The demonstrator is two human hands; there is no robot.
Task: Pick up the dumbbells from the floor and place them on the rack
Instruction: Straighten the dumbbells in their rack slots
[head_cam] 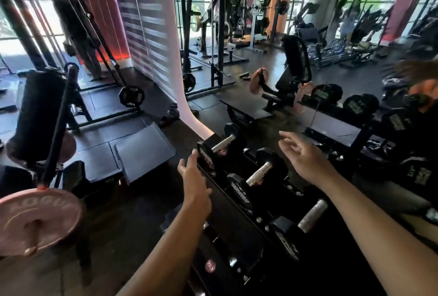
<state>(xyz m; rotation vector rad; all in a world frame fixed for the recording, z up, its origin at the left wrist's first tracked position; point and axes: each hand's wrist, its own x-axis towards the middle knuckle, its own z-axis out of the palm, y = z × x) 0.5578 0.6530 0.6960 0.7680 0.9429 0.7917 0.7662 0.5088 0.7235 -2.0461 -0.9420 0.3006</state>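
Note:
Three black hex dumbbells with steel handles lie in a row on the black rack (239, 222) in front of me. The farthest dumbbell (221, 144) sits at the rack's far end. My left hand (193, 177) is open, its fingertips at that dumbbell's near head. A second dumbbell (257, 173) lies in the middle and a third dumbbell (308, 218) is nearest. My right hand (302, 153) hovers open above the rack, right of the middle dumbbell, holding nothing. No dumbbell on the floor shows in view.
A mirror behind the rack reflects more dumbbells (355, 106). A pink weight plate (35, 220) on a bar juts in at the lower left. A flat bench (142, 148) and a black roller pad (40, 115) stand on the dark floor to the left. Racks and machines fill the back.

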